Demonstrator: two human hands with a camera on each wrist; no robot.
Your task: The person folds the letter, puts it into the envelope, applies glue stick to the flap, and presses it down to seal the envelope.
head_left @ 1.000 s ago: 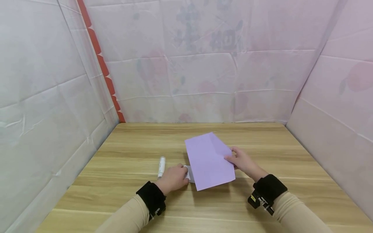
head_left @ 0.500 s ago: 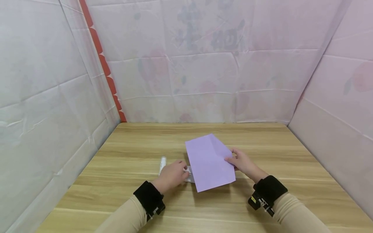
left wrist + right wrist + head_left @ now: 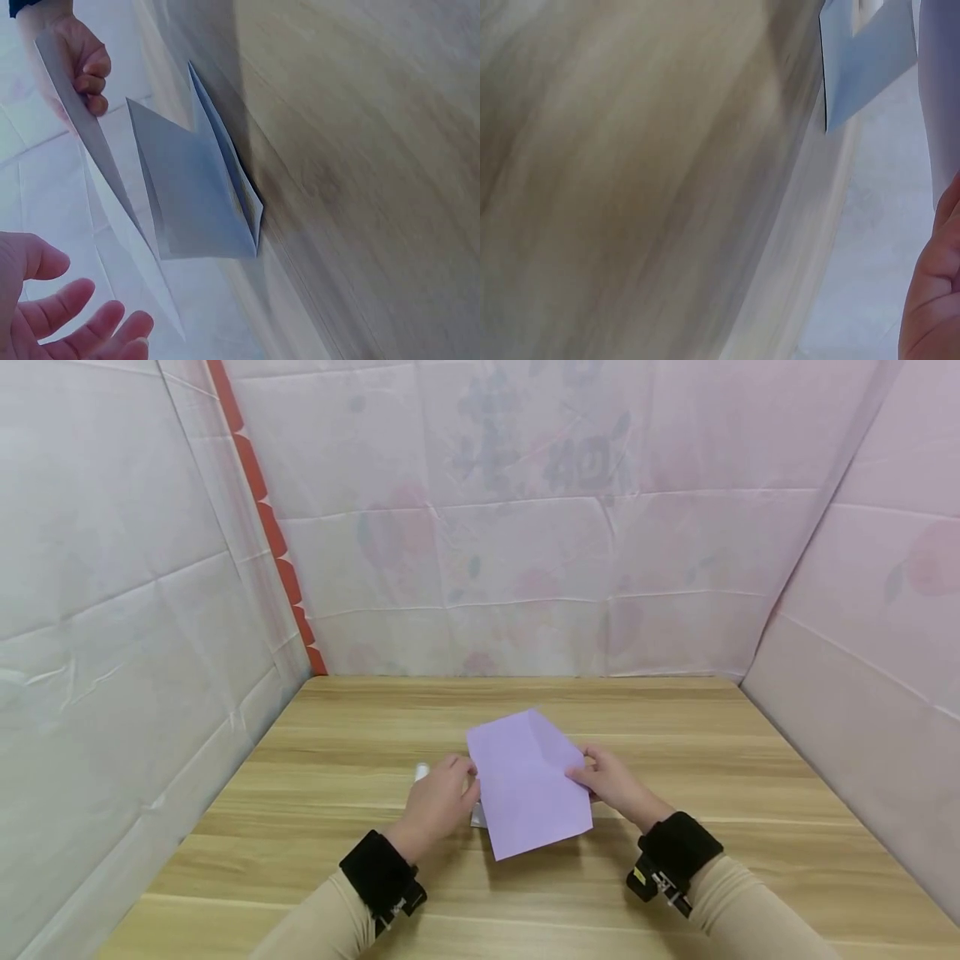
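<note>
Wood-grain table point(image 3: 675, 893) fills the lower frame, walled on three sides by pale floral sheeting point(image 3: 525, 527), with a red scalloped strip point(image 3: 262, 518) at upper left. No containers seen. At centre, the right hand point(image 3: 611, 781) pinches the right edge of a lilac paper sheet point(image 3: 525, 785) held tilted above the table; the left hand point(image 3: 438, 802), fingers spread and relaxed, reaches its left edge. Beneath it lies a folded white paper point(image 3: 202, 195), and a white glue stick point(image 3: 422, 770) sits mostly hidden behind the left hand.

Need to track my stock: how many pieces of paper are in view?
2. The lilac paper sheet is held up by the right hand; a smaller folded white paper lies on the table beneath it. More may be hidden.
</note>
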